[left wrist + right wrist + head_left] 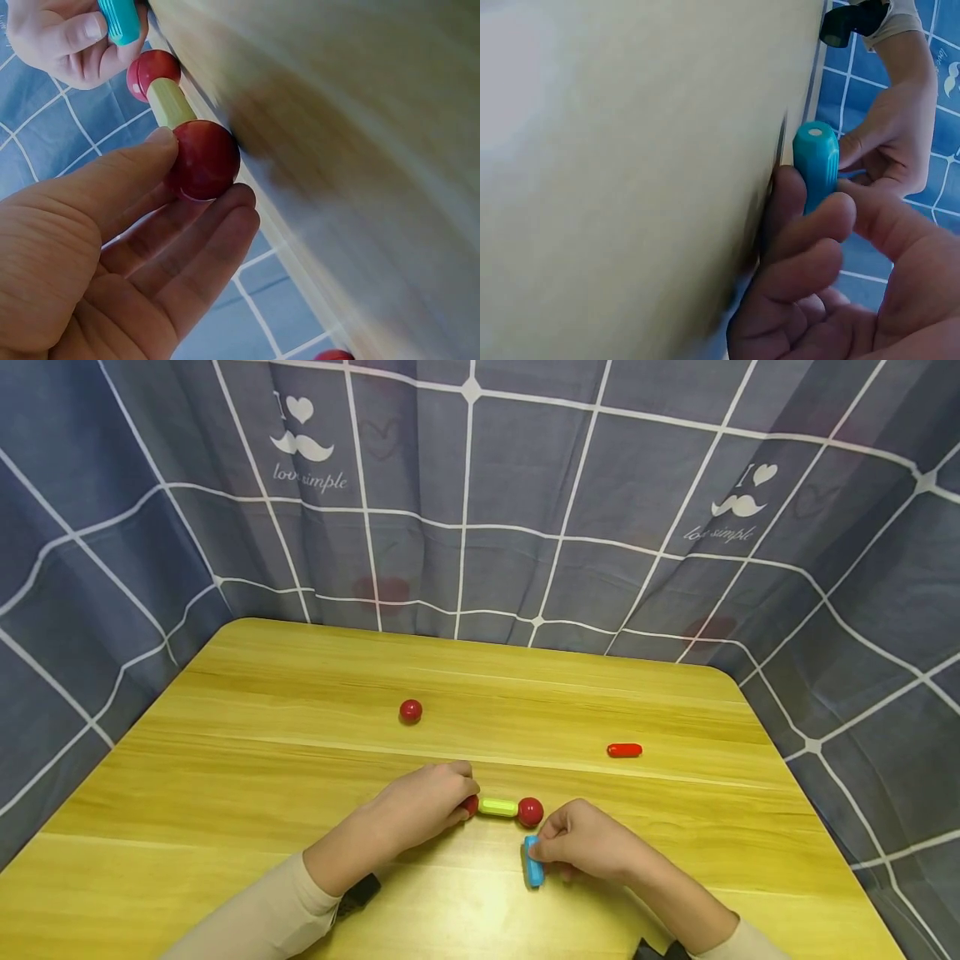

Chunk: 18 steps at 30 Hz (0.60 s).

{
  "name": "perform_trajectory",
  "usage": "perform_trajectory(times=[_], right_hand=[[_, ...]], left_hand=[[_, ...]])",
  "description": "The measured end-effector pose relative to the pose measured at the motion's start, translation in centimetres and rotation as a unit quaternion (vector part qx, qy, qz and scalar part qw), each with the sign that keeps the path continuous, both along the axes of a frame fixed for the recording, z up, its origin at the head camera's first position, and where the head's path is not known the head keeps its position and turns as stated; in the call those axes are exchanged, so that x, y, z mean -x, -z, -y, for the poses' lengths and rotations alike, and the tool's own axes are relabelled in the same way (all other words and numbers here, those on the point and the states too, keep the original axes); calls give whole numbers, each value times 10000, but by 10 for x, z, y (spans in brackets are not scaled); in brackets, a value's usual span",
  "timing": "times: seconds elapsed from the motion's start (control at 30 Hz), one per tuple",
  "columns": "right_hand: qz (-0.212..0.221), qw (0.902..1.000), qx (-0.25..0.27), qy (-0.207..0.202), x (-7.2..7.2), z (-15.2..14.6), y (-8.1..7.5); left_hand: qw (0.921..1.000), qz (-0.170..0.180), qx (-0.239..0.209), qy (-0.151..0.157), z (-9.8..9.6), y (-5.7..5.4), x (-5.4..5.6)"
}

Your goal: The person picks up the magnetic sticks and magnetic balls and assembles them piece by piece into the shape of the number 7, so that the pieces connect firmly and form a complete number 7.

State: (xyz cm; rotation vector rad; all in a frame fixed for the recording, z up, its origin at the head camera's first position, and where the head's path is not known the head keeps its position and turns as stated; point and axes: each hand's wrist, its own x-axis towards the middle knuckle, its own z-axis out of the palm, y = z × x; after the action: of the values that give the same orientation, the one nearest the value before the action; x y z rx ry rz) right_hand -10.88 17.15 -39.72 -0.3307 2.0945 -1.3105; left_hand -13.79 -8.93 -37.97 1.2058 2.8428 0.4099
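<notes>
A yellow-green rod (498, 807) lies across the table with a red ball at each end, all joined in one piece. My left hand (427, 802) pinches the left red ball (205, 160) between thumb and fingers. The right red ball (530, 812) sits free of both hands, close to my right fingertips. A blue ribbed rod (533, 862) is pinched by my right hand (592, 843), just below that ball and apart from it. In the right wrist view, a pale round spot marks the end of the blue rod (817, 161).
One loose red ball (410, 711) lies farther back on the wooden table (225, 760), left of centre. A short red rod (625, 750) lies at the back right. Behind and beside the table hangs a blue-grey checked curtain (510, 468).
</notes>
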Motion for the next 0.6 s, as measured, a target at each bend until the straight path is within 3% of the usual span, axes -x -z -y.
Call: perform_trajectory(times=[0.33,0.6], right_hand=[[625,9967,285,432,6,-5,6],[828,9943,422,524,9,-4,6]], left_hand=[[10000,-22,61,-9,-1,-1,0],[10000,-5,53,-35,0,0,0]])
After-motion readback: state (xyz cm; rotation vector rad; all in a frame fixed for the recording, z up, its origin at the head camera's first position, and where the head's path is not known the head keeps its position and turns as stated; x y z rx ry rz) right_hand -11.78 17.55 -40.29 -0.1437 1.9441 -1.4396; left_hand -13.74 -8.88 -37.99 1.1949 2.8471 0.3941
